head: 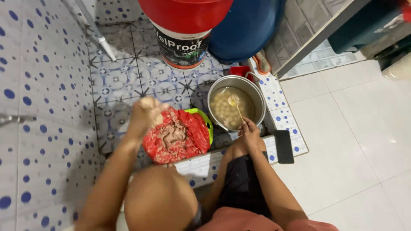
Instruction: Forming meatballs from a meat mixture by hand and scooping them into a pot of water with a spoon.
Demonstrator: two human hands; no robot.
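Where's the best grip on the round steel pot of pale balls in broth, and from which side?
Take the round steel pot by its side loop handles, one at the upper right rim, one at the lower left, hands coming from both sides. It is full of liquid, so a level two-handed lift seems safest. The right hand holds a spoon over it; the left hand holds meat paste.

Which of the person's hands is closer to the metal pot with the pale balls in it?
The right hand. It sits just at the rim of the metal pot, holding a spoon over the broth. The left hand is farther off, above the red bag of minced meat.
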